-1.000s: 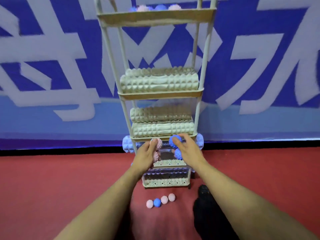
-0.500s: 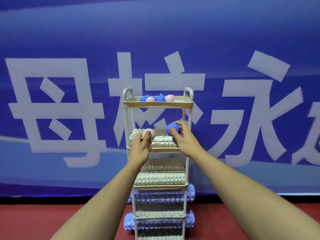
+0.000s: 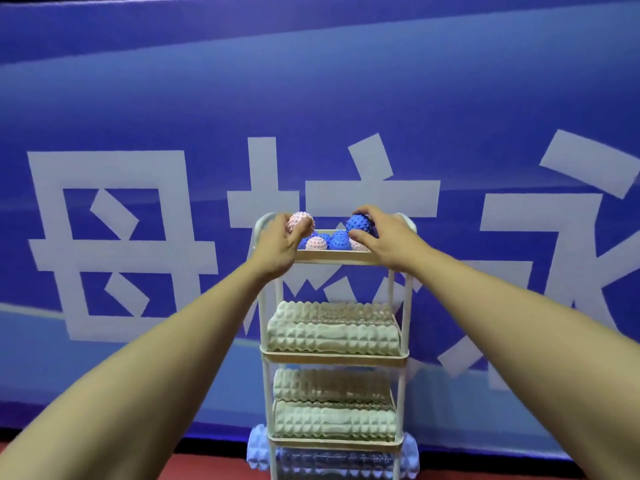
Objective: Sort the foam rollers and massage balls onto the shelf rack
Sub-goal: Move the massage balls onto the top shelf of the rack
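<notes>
Both hands are up at the top tray (image 3: 334, 261) of the shelf rack (image 3: 398, 341). The left hand (image 3: 277, 245) has its fingers curled round a pink spiky ball (image 3: 302, 221), held over the left end of the tray. The right hand (image 3: 384, 237) grips a blue spiky ball (image 3: 360, 225) between thumb and fingers over the right end. Under them, more pink and blue balls (image 3: 327, 241) sit bunched together in the tray. The two shelves below each carry pale green foam rollers (image 3: 334, 336), and a light blue roller (image 3: 258, 448) pokes out both sides lower down. Big blue banner (image 3: 138, 98) on the far wall.
</notes>
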Motion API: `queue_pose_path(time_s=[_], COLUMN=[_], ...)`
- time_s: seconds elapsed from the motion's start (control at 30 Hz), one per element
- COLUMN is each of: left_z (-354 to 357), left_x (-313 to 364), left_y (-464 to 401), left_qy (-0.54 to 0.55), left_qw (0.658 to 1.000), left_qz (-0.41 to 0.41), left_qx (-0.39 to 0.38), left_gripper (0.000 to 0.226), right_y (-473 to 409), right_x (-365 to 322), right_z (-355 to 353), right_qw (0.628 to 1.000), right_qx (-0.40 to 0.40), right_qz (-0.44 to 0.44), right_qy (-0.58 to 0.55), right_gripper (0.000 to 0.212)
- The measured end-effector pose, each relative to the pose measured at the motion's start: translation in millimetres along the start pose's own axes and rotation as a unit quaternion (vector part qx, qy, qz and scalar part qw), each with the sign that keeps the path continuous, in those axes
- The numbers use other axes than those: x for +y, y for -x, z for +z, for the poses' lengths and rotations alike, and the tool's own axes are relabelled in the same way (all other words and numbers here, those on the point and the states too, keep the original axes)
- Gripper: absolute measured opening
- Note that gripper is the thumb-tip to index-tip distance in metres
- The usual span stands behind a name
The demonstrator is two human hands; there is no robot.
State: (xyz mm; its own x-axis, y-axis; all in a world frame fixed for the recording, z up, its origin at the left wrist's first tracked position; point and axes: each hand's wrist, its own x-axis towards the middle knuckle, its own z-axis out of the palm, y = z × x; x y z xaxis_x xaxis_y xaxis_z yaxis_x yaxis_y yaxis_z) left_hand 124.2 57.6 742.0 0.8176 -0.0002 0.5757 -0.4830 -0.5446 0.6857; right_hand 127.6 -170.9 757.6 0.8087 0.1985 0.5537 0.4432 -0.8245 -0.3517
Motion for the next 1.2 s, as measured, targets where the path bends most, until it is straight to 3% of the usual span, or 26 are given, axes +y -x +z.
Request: queue_pose_path(time_s=[0.27,0.43,0.57,0.7,0.8,0.9,1.1,1.2], left_z=[4,14,23,14,7,4,8,21], left_x=[-37,-62,-62,-58,-59,-59,-48,-30], left_y=[-62,-71,-72,-70,-65,-61,-53,-53], left_qy=[-0.170,-0.378,-0.279,-0.206,-0.166,-0.126,-0.062,-0.050], left_qw=[0.984,0.909,0.956,0.975,0.979,0.981,0.991,0.990], left_qz=[0.040,0.134,0.065,0.028,0.027,0.029,0.074,0.079], left_qx=[-0.032,-0.116,-0.070,-0.078,-0.115,-0.144,-0.090,-0.104], left_gripper=[0.041,0.051,0.051,0.047,0.041,0.040,0.045,0.046], right_y=[-35,-33,-36,-35,-33,-32,-29,-29], right_x=[33,43,43,38,34,36,40,39], right_z=[26,38,34,34,38,39,43,45], right_qw=[0.996,0.993,0.992,0.986,0.982,0.984,0.987,0.988], right_qx=[-0.075,-0.049,-0.072,-0.091,-0.100,-0.095,-0.048,-0.041], right_qz=[0.017,0.035,0.051,0.020,-0.004,0.029,0.023,0.020], right_qy=[0.046,0.103,0.089,0.136,0.162,0.145,0.150,0.150], right_gripper=[0.043,0.046,0.042,0.047,0.050,0.053,0.052,0.051])
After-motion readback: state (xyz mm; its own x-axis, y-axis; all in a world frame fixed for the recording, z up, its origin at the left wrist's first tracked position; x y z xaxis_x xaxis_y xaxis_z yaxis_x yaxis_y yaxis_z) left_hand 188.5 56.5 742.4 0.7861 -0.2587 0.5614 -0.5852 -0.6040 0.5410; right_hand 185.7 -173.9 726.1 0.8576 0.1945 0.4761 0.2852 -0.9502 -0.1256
